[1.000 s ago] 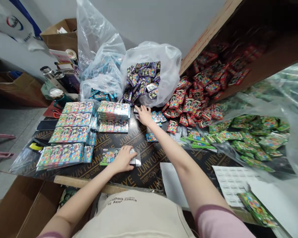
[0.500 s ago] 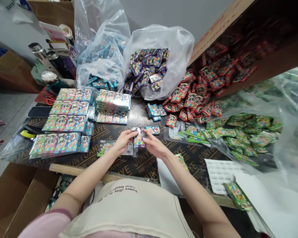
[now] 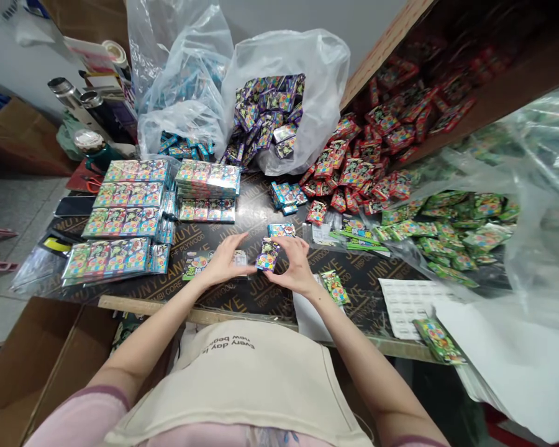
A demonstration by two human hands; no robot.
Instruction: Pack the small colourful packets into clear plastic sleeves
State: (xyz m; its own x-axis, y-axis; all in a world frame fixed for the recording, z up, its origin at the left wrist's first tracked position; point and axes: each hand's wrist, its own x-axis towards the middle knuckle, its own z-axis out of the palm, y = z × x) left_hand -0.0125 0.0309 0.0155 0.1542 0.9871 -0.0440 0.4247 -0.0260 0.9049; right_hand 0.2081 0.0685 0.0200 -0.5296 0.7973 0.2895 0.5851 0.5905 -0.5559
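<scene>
My right hand (image 3: 294, 266) grips a small purple packet (image 3: 267, 254) between thumb and fingers, along its right side. On the other side of the packet, my left hand (image 3: 226, 261) is open, fingers and thumb apart, the thumb tip close to the packet's lower left corner. Partly under my left hand lies a clear sleeve with a green and black printed card (image 3: 196, 266). Just beyond the purple packet is a blue packet (image 3: 281, 230). A green packet (image 3: 334, 287) rests on white paper by my right wrist.
Stacks of bagged packet sets (image 3: 116, 214) stand at left. Behind are plastic bags of blue packets (image 3: 184, 146) and purple packets (image 3: 265, 112). Red packets (image 3: 354, 171) spill from a carton; green packets (image 3: 447, 230) lie at right, near a sticker sheet (image 3: 403, 304).
The left hand has let go of the purple packet and spread its fingers. The right hand now holds the packet, slightly further right. The camera view has shifted a little.
</scene>
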